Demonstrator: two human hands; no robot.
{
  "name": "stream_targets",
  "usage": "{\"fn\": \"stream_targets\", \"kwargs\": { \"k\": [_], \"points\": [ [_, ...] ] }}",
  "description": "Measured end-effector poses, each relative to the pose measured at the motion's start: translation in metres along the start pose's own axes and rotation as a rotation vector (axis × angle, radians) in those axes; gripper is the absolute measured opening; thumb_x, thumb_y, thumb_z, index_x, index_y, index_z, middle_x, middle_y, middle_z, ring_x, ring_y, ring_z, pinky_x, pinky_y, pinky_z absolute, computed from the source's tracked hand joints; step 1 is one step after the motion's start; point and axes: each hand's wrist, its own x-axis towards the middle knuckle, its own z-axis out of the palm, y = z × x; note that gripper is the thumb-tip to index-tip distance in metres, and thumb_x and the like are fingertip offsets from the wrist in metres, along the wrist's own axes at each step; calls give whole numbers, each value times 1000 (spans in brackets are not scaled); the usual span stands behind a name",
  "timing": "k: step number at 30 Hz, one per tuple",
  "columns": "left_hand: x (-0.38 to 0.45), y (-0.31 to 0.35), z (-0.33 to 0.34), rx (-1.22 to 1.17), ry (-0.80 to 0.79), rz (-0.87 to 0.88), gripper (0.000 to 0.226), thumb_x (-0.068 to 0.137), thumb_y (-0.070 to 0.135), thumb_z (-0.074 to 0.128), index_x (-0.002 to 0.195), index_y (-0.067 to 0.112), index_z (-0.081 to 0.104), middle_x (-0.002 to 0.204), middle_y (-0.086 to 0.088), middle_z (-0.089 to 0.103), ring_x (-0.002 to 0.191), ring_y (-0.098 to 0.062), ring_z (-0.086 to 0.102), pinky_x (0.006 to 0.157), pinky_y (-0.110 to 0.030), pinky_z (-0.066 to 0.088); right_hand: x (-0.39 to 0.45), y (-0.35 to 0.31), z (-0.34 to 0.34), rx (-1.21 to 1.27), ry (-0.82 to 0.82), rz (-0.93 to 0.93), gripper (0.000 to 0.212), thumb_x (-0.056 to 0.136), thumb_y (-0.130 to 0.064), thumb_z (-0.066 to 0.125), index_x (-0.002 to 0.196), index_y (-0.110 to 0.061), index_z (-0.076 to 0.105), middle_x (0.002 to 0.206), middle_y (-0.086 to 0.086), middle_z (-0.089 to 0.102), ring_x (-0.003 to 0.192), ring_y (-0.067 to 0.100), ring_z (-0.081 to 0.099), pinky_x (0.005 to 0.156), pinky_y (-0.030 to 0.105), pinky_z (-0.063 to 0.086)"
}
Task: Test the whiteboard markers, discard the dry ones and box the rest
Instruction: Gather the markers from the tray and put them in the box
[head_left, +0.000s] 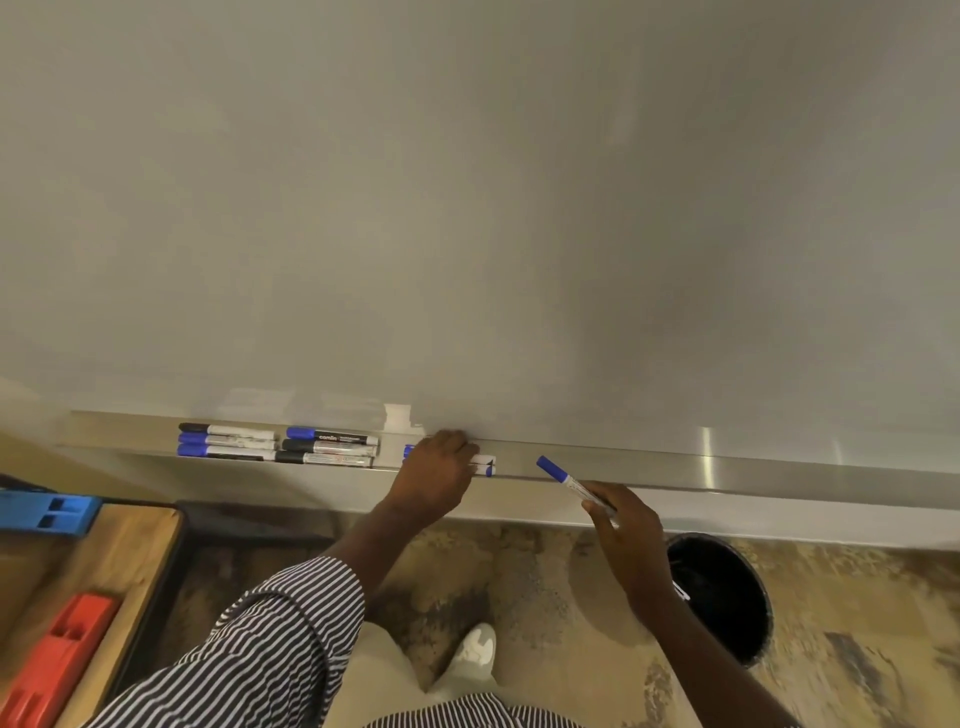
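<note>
Right hand (626, 525) pinching a capped blue marker (570, 483) just right of centre, low in the frame — long axis running diagonally, blue cap pointing up and left toward the whiteboard (467, 208), tail end buried in the fingers and aiming down-right toward the black bin (727, 597) on the floor. Left hand (434, 475) curling over a pair of markers (485, 465) lying on the tray (675, 465) at centre frame, apparently grasping them, though the fingers are hiding most of the barrels; these lying lengthwise along the tray, white ends sticking out to the right, a bit of blue cap showing at the left.

Resting further left on the same tray — a cluster of capped markers (278, 443), blue and black caps all pointing left, barrels parallel to the tray edge.

Risking, judging from here: mixing tested with untested markers, since both groups are sharing one tray with nothing dividing them. Also risking a slip of the pinched marker straight into the bin sitting just below that hand — a working pen lost that way. Scooping two at once with the left hand could roll one off the tray's front lip onto the floor. Cap remaining on, so nothing telling yet whether this one is writing.
</note>
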Motion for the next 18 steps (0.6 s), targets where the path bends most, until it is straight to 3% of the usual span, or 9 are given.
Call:
{"fn": "stream_targets", "kwargs": {
  "k": [4,9,11,13,18],
  "points": [
    [-13,1,-2,-50,26,-7,31,83,16,74,114,11,71,108,-8,71,95,-29,68,78,-38,57,9,-8,9,-64,31,-126,23,95,-11,69,115,-22,69,103,-16,65,93,0,62,79,20,52],
    [-29,4,-2,-88,40,-36,43,87,17,74,129,10,66,126,-10,69,113,-29,66,97,-43,55,27,-20,27,-120,35,-219,26,90,-3,72,115,-11,73,100,-7,58,87,6,55,75,4,44],
    [-34,3,0,-76,57,-17,46,86,17,77,130,10,65,129,-11,68,118,-30,65,100,-43,54,34,-24,37,-130,21,-241,24,92,-4,71,115,-9,72,100,-4,59,89,10,57,77,8,48],
    [-38,2,2,-68,63,-1,48,86,17,78,132,11,65,132,-10,67,121,-30,65,103,-44,51,41,-28,47,-131,-2,-254,22,95,-7,68,117,-7,71,104,2,62,95,15,60,79,20,55],
    [-47,-3,2,-104,45,-18,50,94,21,68,142,14,57,145,-9,58,135,-29,55,114,-44,37,54,-39,70,-121,-42,-292,26,100,-9,60,125,-6,66,115,8,63,107,23,62,90,28,55]
  ]
}}
